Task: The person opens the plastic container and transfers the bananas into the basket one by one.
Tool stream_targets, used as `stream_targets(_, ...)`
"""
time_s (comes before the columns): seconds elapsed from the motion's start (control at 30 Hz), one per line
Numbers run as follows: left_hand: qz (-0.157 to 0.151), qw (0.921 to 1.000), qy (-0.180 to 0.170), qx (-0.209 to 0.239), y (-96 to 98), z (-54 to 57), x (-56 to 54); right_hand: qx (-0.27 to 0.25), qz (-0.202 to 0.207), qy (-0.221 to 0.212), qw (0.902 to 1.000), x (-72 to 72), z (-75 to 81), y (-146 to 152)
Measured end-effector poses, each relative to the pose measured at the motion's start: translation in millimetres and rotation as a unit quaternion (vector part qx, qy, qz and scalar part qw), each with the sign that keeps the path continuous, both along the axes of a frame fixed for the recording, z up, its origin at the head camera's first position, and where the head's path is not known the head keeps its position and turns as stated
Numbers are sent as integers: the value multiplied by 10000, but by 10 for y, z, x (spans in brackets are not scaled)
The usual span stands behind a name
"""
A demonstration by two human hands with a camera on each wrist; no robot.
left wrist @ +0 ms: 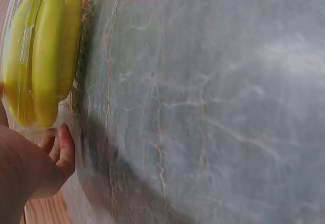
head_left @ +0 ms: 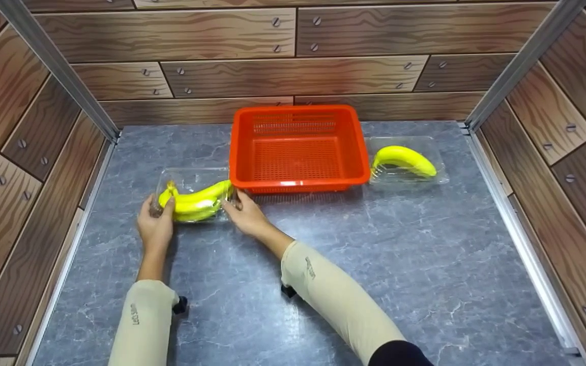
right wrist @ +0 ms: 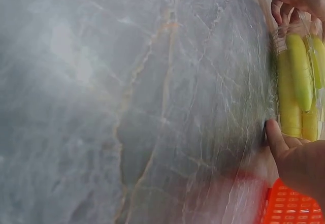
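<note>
A clear plastic container (head_left: 201, 175) sits left of the basket with a bunch of yellow bananas (head_left: 199, 203) inside. My left hand (head_left: 155, 223) grips its left end, thumb over the top edge near the banana stem. At the opposite end, beside the basket's front left corner, my right hand (head_left: 246, 213) holds the container's right side. In the left wrist view the bananas (left wrist: 48, 56) show through the clear plastic, with fingertips curled under the near end. The right wrist view has both hands at opposite ends of the container, the right hand (right wrist: 299, 165) at the lower one.
An orange-red slotted basket (head_left: 298, 184) stands at the back middle of the grey marbled table (head_left: 354, 274). To its right, another clear container (head_left: 440, 175) bears a single banana (head_left: 407, 158). Wood-patterned walls and metal rails (head_left: 519, 218) bound the table.
</note>
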State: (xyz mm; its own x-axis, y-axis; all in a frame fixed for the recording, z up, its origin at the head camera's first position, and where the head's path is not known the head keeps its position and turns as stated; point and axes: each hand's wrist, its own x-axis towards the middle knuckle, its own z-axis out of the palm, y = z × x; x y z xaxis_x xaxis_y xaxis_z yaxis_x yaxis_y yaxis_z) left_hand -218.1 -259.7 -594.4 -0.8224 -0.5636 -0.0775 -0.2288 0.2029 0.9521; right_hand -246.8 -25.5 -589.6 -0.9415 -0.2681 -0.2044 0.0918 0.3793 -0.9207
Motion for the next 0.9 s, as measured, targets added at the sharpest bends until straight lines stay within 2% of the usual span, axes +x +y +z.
stream_targets(0.17, -38, 9998, 145, 129, -6, -20, 103, -75, 80, -137, 9998, 75, -2, 27)
stream_targets(0.33, -55, 9997, 91, 202, 42, -30, 223, -148, 96, -94, 9998, 151, -14, 95)
stream_targets(0.57, -80, 9999, 104, -4, 155, -37, 352, 196, 126, 31, 9997, 255, 1, 231)
stream_targets(0.9, -50, 9993, -1, -369, 255, -43, 588, 364, 325, 31, 9988, 383, 31, 361)
